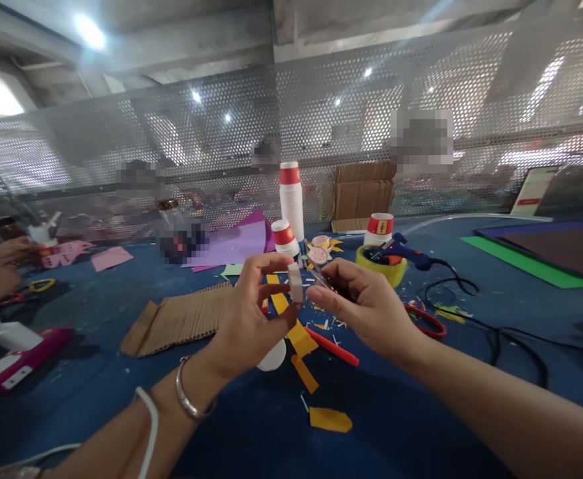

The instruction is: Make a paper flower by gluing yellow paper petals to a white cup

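Note:
My left hand (251, 313) is raised over the table, closed on a small white piece (296, 283) with a curved rim, pinched between thumb and fingers. My right hand (365, 306) is closed around a thin tool with a metal blade (318, 275) and a dark grip, perhaps a craft knife. The tip of the blade points up and left, close to the white piece; whether they touch I cannot tell. Under the hands lie yellow paper strips (304, 340), a red-orange stick-like tool (334, 347) and a white paper disc (272, 356).
Stacked paper cups (291, 203) rise behind my hands. On the right, a blue glue gun (408, 253) rests by a yellow tape roll (383, 267), its black cord trailing across the table. Corrugated cardboard (186, 316) lies left. Another person's hand (6, 253) is at the far left.

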